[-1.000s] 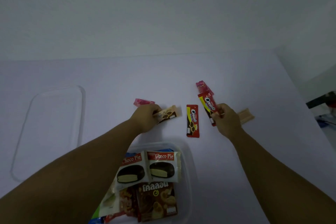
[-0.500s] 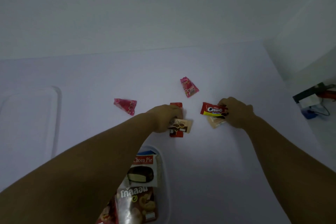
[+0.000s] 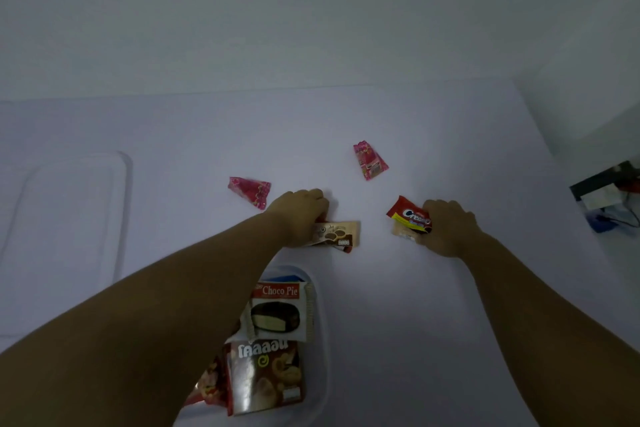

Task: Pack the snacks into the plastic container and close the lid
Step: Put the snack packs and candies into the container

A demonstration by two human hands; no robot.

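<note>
Head view is showing a white table (image 3: 450, 288) with both bare arms reaching across it from the near edge. Left hand (image 3: 298, 215) is curling its fingers over a beige snack wrapper (image 3: 337, 234) with a red wrapper edge peeking out beneath, both lying flat near the middle of the table. Right hand (image 3: 448, 227) is gripping a glossy red biscuit packet (image 3: 408, 215) together with a pale wrapper (image 3: 401, 234) under it, fingers curled round them. Two crinkly pink candy packets are lying loose toward the far edge: one (image 3: 250, 191) just left of the left hand, another (image 3: 370, 160) between the hands and farther out. Bare tabletop is spreading wide on the right side. Clear plastic container (image 3: 320, 340) is sitting at the near edge, partly under the left forearm, holding a Choco Pie pack (image 3: 278, 310) and a shiny brown packet (image 3: 265, 376). Its see-through lid (image 3: 69, 218), rounded at the corners, is lying flat by the left edge.
</note>
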